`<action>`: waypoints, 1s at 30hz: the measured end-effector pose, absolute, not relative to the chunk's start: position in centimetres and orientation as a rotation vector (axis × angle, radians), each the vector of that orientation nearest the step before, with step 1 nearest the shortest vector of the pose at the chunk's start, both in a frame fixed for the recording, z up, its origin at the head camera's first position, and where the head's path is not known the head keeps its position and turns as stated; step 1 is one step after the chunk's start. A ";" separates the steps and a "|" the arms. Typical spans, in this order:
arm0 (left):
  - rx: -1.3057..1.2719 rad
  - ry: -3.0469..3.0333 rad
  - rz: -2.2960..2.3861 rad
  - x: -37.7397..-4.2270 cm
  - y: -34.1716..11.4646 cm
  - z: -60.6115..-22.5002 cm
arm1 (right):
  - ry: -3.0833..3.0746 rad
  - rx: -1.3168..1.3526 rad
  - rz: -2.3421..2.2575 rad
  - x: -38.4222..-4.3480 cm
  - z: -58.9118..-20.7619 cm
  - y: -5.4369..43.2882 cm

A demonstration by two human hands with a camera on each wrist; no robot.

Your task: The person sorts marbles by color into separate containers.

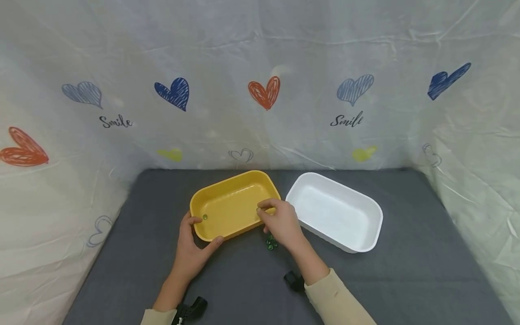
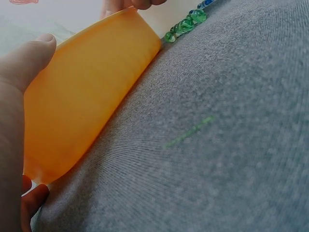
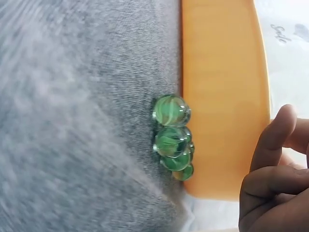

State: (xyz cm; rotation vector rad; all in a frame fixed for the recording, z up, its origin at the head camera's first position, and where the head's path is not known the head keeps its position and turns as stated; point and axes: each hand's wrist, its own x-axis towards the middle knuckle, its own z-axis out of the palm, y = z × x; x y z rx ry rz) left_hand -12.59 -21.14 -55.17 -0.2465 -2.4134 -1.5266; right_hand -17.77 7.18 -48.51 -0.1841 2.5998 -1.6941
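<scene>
My left hand (image 1: 192, 250) grips the near left corner of a yellow tray (image 1: 227, 232), fingers along its left end and thumb on its near side. Inside the tray, close to that hand, lies a single green marble (image 1: 205, 217). Over the tray's right end, my right hand (image 1: 282, 223) has thumb and fingertips together, pinching what looks like a small marble, mostly hidden. Below that hand, a cluster of green marbles (image 3: 173, 140) rests on the grey cloth beside the tray wall. The left wrist view also shows blue marbles (image 2: 205, 4) behind the green ones.
To the right stands a white tray (image 1: 335, 212), angled, with nothing seen inside. Grey cloth (image 1: 243, 289) covers the table. A pale curtain (image 1: 219, 54) printed with hearts hangs behind and at both sides. Black straps with dark devices (image 1: 294, 280) sit at the wrists.
</scene>
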 end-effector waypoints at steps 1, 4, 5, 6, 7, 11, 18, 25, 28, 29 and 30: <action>-0.247 -2.414 -1.528 -12.6 -21.1 -55.2 | 2.600 -0.182 -1.698 -17.8 -48.6 7.2; -0.250 -2.412 -1.543 -12.6 -21.1 -55.2 | 2.597 -0.175 -1.706 -17.7 -48.7 7.2; -0.250 -2.410 -1.546 -12.7 -21.1 -55.2 | 2.596 -0.175 -1.707 -17.7 -48.7 7.2; -0.249 -2.409 -1.545 -12.6 -21.2 -55.2 | 2.597 -0.178 -1.706 -17.7 -48.8 7.2; -0.249 -2.408 -1.546 -12.6 -21.2 -55.2 | 2.597 -0.180 -1.705 -17.7 -48.8 7.2; -0.251 -2.406 -1.542 -12.6 -21.2 -55.2 | 2.598 -0.181 -1.706 -17.6 -48.9 7.2; -0.257 -2.398 -1.566 -12.7 -21.1 -55.5 | 2.602 -0.167 -1.706 -17.5 -48.9 7.3; -0.252 -2.401 -1.571 -12.8 -20.9 -55.2 | 2.603 -0.173 -1.701 -17.5 -48.7 7.4; -0.254 -2.397 -1.572 -12.7 -21.0 -55.1 | 2.591 -0.188 -1.709 -17.5 -48.7 7.5; -0.255 -2.397 -1.571 -12.7 -21.0 -55.2 | 2.585 -0.194 -1.709 -17.5 -48.7 7.5; -0.255 -2.399 -1.567 -12.7 -21.0 -55.2 | 2.580 -0.203 -1.709 -17.5 -48.7 7.5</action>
